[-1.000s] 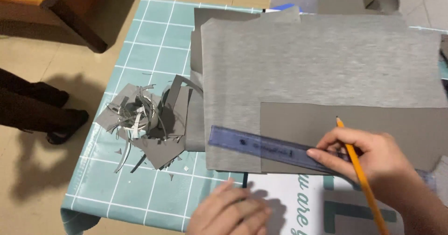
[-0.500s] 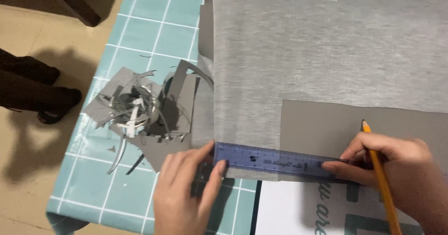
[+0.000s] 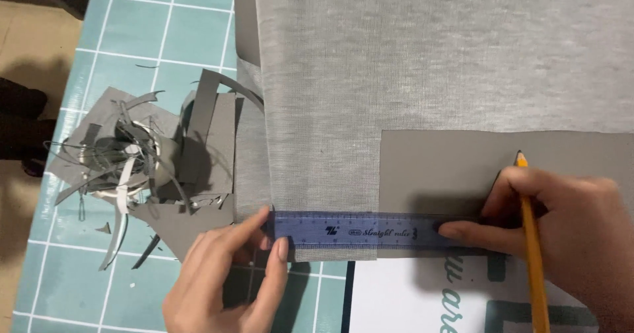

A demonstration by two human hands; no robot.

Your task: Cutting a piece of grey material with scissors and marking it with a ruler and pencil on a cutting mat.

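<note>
Ruler [image 3: 370, 230] pinned between left hand [image 3: 228, 277], right hand [image 3: 561, 224].

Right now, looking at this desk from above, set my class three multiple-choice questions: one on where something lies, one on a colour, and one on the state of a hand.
1. Where does the heap of grey paper scraps lie?
A. left of the grey fabric sheet
B. on the white printed sheet
C. under the ruler

2. What colour is the ruler?
A. yellow
B. see-through blue
C. red

3. What is the right hand doing?
A. lying flat and empty
B. holding scissors
C. holding a yellow pencil while a finger presses the ruler

Answers: 1 A, the scraps sit on the teal gridded mat beside the fabric's left edge. 2 B, the ruler is blue and the grey beneath shows through it. 3 C, the pencil runs through the right hand with its tip on the grey card, while the left hand pins the ruler's other end.
</note>
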